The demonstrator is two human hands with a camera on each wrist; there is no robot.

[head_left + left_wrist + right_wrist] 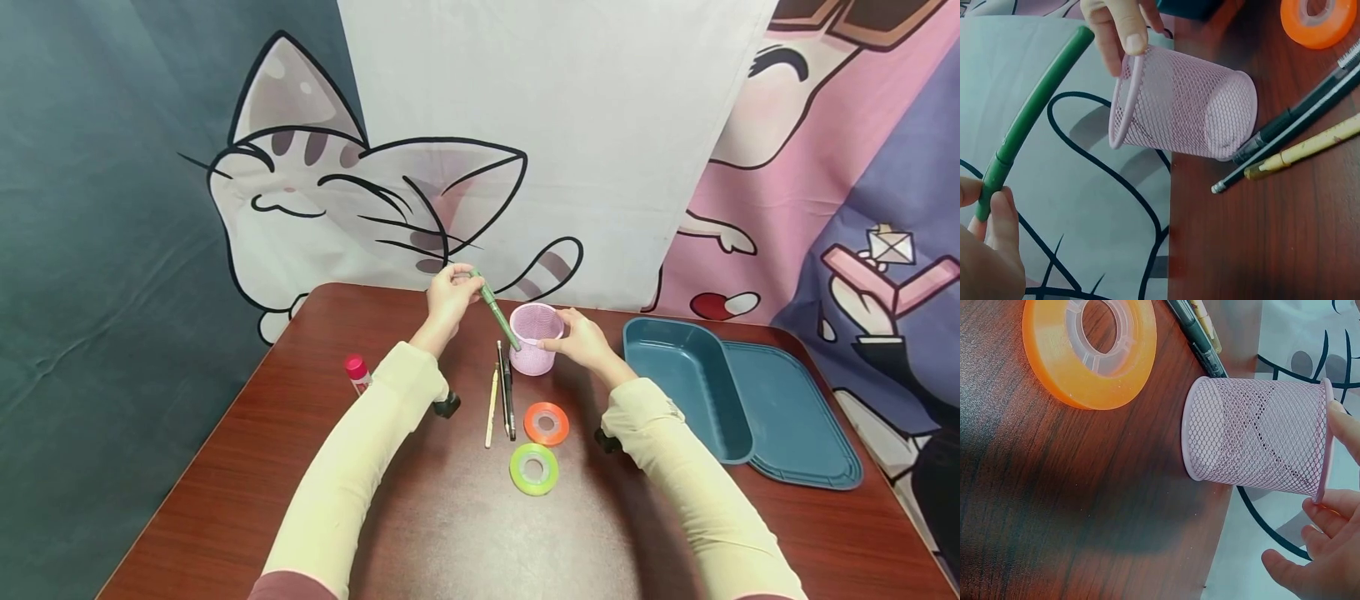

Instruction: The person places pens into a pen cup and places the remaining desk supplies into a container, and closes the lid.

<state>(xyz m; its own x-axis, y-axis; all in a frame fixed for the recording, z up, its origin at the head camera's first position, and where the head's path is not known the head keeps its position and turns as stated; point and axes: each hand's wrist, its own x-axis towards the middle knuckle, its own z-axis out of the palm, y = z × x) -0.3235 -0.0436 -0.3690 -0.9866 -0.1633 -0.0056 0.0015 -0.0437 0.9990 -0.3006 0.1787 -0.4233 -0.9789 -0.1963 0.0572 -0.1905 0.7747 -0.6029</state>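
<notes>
My left hand pinches a green marker pen near its upper end. The pen slants down toward a pink mesh pen holder, its lower end close to the rim in the head view; in the left wrist view the pen is apart from the holder. The holder stands upright on the table. With thumb and fingers, my right hand grips the holder's rim, as the right wrist view also shows. Beside the holder lie a yellow pen, a black pen and a dark pencil.
An orange tape roll and a green tape roll lie nearer on the brown table. A red-capped glue stick stands at left, partly behind the left sleeve. At right are a blue tray and a flat blue lid.
</notes>
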